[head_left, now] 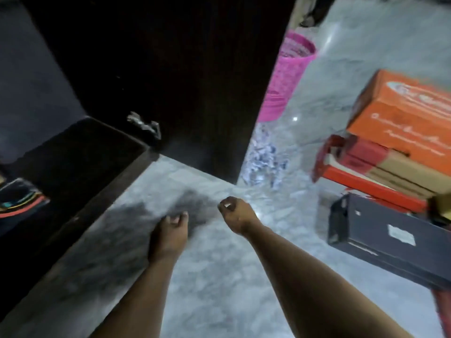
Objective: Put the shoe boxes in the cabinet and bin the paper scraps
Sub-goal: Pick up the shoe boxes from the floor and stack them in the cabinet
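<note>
Both my hands hang over the grey marble floor and hold nothing. My left hand [170, 232] has its fingers loosely curled. My right hand [235, 212] is curled into a loose fist. At the right a stack of shoe boxes lies on the floor: an orange box [402, 118] on top, a red and tan box [373, 172] under it, a black box [390, 237] nearest me. A heap of white paper scraps [262, 164] lies beside the open cabinet door [183, 76]. A pink woven bin [285, 76] stands beyond the scraps. The frame is blurred.
The dark cabinet's open compartment [68, 162] is at the left, with a dark box with coloured stripes [19, 198] inside at the far left. A metal latch [144, 124] sits on the door. Bare floor lies between my hands and the boxes.
</note>
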`<state>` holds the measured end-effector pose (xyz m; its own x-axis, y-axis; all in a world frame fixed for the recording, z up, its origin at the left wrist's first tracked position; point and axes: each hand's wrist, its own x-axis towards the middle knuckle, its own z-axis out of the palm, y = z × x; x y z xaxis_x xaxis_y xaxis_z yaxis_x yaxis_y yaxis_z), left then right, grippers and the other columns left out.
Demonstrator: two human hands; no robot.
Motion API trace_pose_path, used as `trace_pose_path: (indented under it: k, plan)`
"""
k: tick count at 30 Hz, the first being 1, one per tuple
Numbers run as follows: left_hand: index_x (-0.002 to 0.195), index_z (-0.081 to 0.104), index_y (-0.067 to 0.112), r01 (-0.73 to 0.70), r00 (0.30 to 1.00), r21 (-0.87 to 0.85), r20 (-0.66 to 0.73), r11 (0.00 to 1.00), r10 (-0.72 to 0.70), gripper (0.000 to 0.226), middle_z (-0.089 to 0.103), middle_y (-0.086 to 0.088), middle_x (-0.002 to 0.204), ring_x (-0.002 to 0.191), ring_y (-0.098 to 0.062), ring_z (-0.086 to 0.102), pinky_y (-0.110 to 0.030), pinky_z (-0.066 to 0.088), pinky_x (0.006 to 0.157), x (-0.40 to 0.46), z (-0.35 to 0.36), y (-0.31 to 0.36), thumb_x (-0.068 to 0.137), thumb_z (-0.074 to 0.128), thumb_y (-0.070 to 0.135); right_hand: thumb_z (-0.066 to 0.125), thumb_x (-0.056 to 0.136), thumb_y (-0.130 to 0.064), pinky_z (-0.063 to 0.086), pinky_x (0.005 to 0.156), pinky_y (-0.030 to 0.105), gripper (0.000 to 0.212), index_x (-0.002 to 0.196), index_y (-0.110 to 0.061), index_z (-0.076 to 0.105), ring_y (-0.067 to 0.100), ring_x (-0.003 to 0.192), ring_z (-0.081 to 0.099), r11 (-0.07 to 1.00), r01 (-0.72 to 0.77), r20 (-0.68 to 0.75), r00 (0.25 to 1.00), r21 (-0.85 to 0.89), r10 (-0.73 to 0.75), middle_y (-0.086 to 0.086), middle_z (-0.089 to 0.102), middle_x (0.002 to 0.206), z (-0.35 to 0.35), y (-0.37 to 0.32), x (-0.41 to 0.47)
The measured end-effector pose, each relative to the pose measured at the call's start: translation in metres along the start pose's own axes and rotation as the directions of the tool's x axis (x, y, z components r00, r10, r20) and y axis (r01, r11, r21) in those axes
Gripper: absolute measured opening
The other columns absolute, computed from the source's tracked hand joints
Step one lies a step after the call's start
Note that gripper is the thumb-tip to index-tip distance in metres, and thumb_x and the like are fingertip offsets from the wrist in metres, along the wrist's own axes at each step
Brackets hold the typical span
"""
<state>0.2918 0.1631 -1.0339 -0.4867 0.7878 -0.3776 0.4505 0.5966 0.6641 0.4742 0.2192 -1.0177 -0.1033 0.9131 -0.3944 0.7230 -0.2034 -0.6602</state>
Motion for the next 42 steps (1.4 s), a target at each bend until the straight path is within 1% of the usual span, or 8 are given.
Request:
trace_pose_path:
  k: [4,8,14,26,30,34,37,42]
  plan:
    - [0.114,0.067,0.017,-0.193,0.947,0.030,0.267,0.981,0.178,0.046,0.069,-0.005,0.123,0.113,-0.031,0.062,-0.034,0.049,0.088,-0.051,0.093,0.098,0.093,0.052,0.056,0.056,0.099,-0.044,0.051,0.090,0.034,0.027,0.106,-0.023,0.071,0.033,0.110,0.068,0.980,-0.196,-0.300,0.933,0.043,0.199,0.011,0.077,0.108,-0.117,0.102,-0.037]
    - [0.121,0.062,0.023,-0.333,0.841,0.036,0.463,0.942,0.279,0.049,0.066,-0.001,0.126,0.113,-0.027,0.061,-0.035,0.051,0.092,-0.114,0.176,0.177,0.091,0.052,0.060,0.050,0.098,-0.046,0.048,0.080,0.035,0.040,0.101,-0.012,0.071,0.040,0.104,0.068,0.926,-0.356,-0.535,0.762,0.124,0.364,0.018,0.074,0.105,-0.209,0.205,-0.088]
    - [0.131,0.060,0.019,-0.490,0.727,0.082,0.588,0.868,0.354,0.048,0.061,-0.007,0.137,0.123,-0.032,0.058,-0.036,0.047,0.096,-0.171,0.283,0.225,0.093,0.056,0.049,0.050,0.091,-0.058,0.043,0.110,0.048,0.070,0.143,-0.012,0.051,0.042,0.133,0.051,0.758,-0.546,-0.566,0.518,0.358,0.641,0.023,0.057,0.140,-0.273,0.333,-0.155]
    - [0.130,0.057,0.019,-0.308,0.800,0.017,0.546,0.951,0.250,0.052,0.068,-0.007,0.127,0.114,-0.033,0.063,-0.040,0.051,0.096,-0.166,0.361,0.210,0.087,0.062,0.048,0.066,0.088,-0.054,0.036,0.118,0.049,0.076,0.148,-0.013,0.042,0.045,0.135,0.046,0.661,-0.491,-0.522,0.406,0.568,0.750,0.021,0.036,0.151,-0.261,0.405,-0.155]
    - [0.125,0.061,0.017,-0.189,0.871,-0.034,0.456,0.981,0.184,0.048,0.069,-0.009,0.121,0.107,-0.036,0.065,-0.042,0.054,0.092,-0.152,0.348,0.195,0.085,0.061,0.044,0.060,0.070,-0.079,0.042,0.111,0.052,0.087,0.136,-0.022,0.056,0.044,0.130,0.049,0.576,-0.622,-0.459,0.361,0.531,0.812,0.019,0.048,0.143,-0.248,0.392,-0.165]
    - [0.117,0.064,0.018,-0.192,0.908,-0.007,0.378,0.981,0.180,0.040,0.070,-0.010,0.112,0.100,-0.037,0.064,-0.040,0.053,0.084,-0.146,0.308,0.165,0.082,0.051,0.031,0.071,0.072,-0.069,0.047,0.101,0.046,0.075,0.124,-0.018,0.054,0.037,0.123,0.054,0.605,-0.565,-0.450,0.405,0.561,0.796,0.013,0.056,0.131,-0.212,0.358,-0.176]
    - [0.122,0.063,0.019,-0.165,0.948,0.010,0.278,0.986,0.156,0.039,0.069,-0.010,0.114,0.101,-0.038,0.062,-0.039,0.052,0.083,-0.141,0.257,0.132,0.086,0.048,0.020,0.078,0.084,-0.045,0.046,0.085,0.035,0.059,0.119,-0.014,0.043,0.029,0.105,0.061,0.673,-0.376,-0.439,0.541,0.637,0.717,0.006,0.061,0.118,-0.180,0.318,-0.180]
    - [0.123,0.063,0.018,-0.030,0.994,0.006,0.104,1.000,0.029,0.033,0.069,-0.014,0.114,0.098,-0.038,0.062,-0.034,0.044,0.075,-0.114,0.133,0.059,0.093,0.051,0.022,0.080,0.085,-0.043,0.049,0.085,0.034,0.054,0.119,-0.022,0.044,0.023,0.099,0.061,0.789,-0.240,-0.416,0.743,0.566,0.524,0.000,0.061,0.114,-0.108,0.230,-0.173]
